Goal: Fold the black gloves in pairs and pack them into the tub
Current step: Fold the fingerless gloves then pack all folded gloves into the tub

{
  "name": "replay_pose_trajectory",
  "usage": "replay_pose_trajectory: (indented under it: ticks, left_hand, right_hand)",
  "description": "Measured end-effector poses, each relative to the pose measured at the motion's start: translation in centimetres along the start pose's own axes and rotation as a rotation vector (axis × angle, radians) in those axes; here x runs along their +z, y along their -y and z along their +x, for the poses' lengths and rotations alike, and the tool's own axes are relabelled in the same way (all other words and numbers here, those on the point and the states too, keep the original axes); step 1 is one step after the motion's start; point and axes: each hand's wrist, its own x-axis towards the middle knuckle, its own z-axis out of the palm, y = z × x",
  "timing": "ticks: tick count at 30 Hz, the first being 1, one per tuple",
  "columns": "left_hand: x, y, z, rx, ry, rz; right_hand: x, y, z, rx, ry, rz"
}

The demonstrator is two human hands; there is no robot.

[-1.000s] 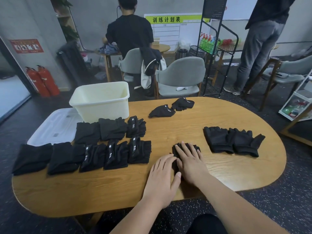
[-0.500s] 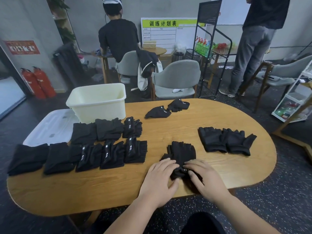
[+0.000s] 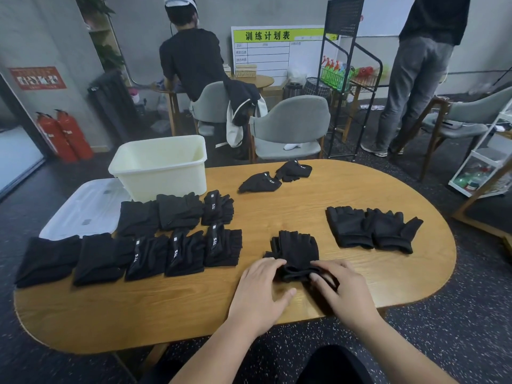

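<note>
A: Quick one. Stacked glove pair point(image 3: 296, 252) lies near the front edge of the wooden table point(image 3: 277, 217), finger ends pointing away from the person. Left hand point(image 3: 259, 293) rests with fingertips on the cuff's left corner, right hand point(image 3: 342, 291) pinches the cuff's right side. Neither is a full fist; looks like a light pinch on the hem.

B: Step?

A: Judging it as the start of folding the cuff up over the fingers. Tub point(image 3: 162, 166) sits at the back left, looks empty from here, lid point(image 3: 80, 209) beside it. Eight folded pairs point(image 3: 177, 236) in two rows in front of the tub.

B: Risks?

A: Main one: the two gloves slide apart as the cuff lifts, because the pinch may catch only the top layer. Can't tell if both layers are held. Then the fold comes out crooked or springs open.

B: Anything else?

A: The pair is close to the table edge, so a pull toward the body could drag it off. Flat pair point(image 3: 372, 230) lies well apart on the right, loose gloves point(image 3: 274, 177) at the back; no collision risk. Nothing packed yet, so lots left.
</note>
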Motion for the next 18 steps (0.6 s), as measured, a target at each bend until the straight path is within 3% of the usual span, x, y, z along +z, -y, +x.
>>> replay_pose_trajectory:
  ticks: [5,11,18]
  left_hand:
    - [-0.1,0.3,-0.1,-0.077,-0.074,-0.086]
    - [-0.1,0.9,0.2,-0.131,-0.158,-0.189]
    - [-0.1,0.9,0.2,-0.148,-0.181,-0.255]
  right_hand:
    - [-0.5,0.4,0.2,0.154,0.006,0.178]
    - [-0.8,0.9,0.1,0.166,0.124,0.224]
    - [-0.8,1.3,0.5,0.204,0.093,0.318]
